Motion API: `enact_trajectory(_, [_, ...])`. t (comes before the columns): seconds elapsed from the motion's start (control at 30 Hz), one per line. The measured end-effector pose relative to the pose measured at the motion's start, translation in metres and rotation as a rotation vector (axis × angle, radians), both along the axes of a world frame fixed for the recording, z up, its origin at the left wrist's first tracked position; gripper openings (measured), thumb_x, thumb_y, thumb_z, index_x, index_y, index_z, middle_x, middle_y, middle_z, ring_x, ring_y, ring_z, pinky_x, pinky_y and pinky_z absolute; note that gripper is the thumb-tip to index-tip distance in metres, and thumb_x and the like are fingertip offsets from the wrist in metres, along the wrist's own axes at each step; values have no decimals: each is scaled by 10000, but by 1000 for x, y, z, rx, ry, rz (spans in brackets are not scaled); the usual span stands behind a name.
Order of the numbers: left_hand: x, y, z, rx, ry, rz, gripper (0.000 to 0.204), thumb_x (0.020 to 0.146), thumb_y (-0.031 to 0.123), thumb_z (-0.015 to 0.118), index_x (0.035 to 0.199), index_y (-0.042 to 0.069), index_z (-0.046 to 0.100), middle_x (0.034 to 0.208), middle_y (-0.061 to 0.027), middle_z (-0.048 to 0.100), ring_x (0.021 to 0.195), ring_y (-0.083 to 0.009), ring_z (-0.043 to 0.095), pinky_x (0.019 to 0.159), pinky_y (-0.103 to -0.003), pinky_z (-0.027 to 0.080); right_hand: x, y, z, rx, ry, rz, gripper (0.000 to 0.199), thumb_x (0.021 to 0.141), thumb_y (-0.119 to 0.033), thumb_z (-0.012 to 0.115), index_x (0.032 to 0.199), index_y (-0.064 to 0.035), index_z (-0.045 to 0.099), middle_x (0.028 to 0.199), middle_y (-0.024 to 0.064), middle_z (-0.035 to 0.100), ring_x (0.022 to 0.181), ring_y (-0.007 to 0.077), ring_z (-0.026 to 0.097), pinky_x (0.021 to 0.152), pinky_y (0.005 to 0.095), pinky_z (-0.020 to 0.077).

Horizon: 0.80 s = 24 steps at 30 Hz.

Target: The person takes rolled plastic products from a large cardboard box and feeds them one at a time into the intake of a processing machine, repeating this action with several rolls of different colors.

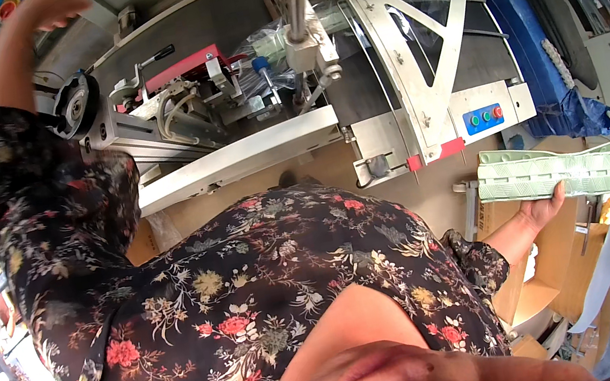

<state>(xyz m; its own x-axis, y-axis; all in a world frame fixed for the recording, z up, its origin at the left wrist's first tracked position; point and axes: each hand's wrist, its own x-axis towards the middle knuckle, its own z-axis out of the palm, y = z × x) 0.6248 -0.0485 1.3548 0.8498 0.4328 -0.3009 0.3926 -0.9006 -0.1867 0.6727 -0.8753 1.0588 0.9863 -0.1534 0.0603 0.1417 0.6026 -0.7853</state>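
Observation:
At the right, my right hand [544, 212] grips the lower edge of a pale green rolled mat [560, 174] with a ridged, patterned surface. The roll lies level, beyond the right end of the machine, above an open cardboard box. My left arm reaches up to the far left. My left hand [58, 9] is at the top edge of the view with its fingers curled in, and nothing shows in them. Close to it are a green and a red button [6, 6]. Another pale green roll [268, 39] under clear film lies on the machine, partly hidden behind the metal post.
A packaging machine with a dark belt [203, 15] spans the far side. It carries a black handwheel [76, 104], a white triangular frame [433, 32] and a blue button panel [484, 118]. Blue sheeting [531, 47] hangs at the right. An open cardboard box [535, 289] stands below the roll.

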Motion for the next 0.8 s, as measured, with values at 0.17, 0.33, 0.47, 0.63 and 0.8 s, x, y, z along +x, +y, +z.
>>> enact_trajectory(0.17, [44, -66, -144, 141, 174, -340, 475, 827, 459, 608, 926, 7, 717, 952, -191, 688, 938, -373, 640, 843, -478, 496, -2, -23, -24, 16, -8, 34, 666, 811, -362, 647, 1335, -2, 449, 1266, 125, 553, 1160, 268, 542, 1001, 443, 429])
enact_trajectory(0.33, [91, -117, -259, 136, 365, -307, 491, 816, 453, 620, 1050, 27, 686, 1098, -194, 658, 1013, -366, 627, 878, -451, 499, -18, -50, -58, 80, 54, -35, 681, 804, -354, 661, 1349, -11, 440, 1282, 122, 547, 1172, 271, 536, 1007, 447, 428])
enact_trajectory(0.47, [115, -117, -338, -33, 321, -414, 490, 822, 467, 629, 1042, 34, 692, 1064, -171, 671, 1053, -305, 626, 887, -411, 504, -43, -64, -80, 64, 157, -198, 708, 795, -373, 666, 1371, -39, 427, 1314, 110, 529, 1193, 279, 521, 1022, 460, 416])
enact_trajectory(0.63, [117, -110, -411, -177, 310, -285, 455, 826, 428, 635, 1054, 37, 678, 1047, -157, 671, 1036, -289, 629, 881, -401, 504, -77, -68, -92, 106, 230, -301, 704, 809, -395, 648, 1388, -64, 424, 1347, 101, 516, 1218, 293, 504, 1038, 496, 392])
enact_trajectory(0.8, [102, -99, -436, -275, 286, -209, 422, 830, 389, 641, 1066, 40, 664, 1029, -143, 672, 1019, -274, 631, 876, -390, 504, -93, -59, -89, 140, 247, -344, 703, 807, -410, 650, 1391, -85, 432, 1349, 95, 521, 1219, 301, 506, 1030, 518, 395])
